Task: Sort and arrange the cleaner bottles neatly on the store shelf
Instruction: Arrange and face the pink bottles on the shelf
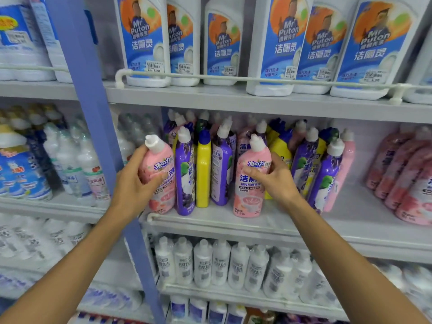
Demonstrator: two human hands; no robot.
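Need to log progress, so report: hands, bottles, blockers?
Left hand grips left pink bottle. Right hand grips right pink bottle. Purple bottle, yellow bottle stand between them.

Pink cleaner bottles (249, 195) at shelf (210, 220) front

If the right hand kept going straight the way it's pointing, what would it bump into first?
The right hand grips a pink bottle, so that comes first. Pushed on leftward, it would probably next meet the purple bottle just left of it, though depth is unclear.
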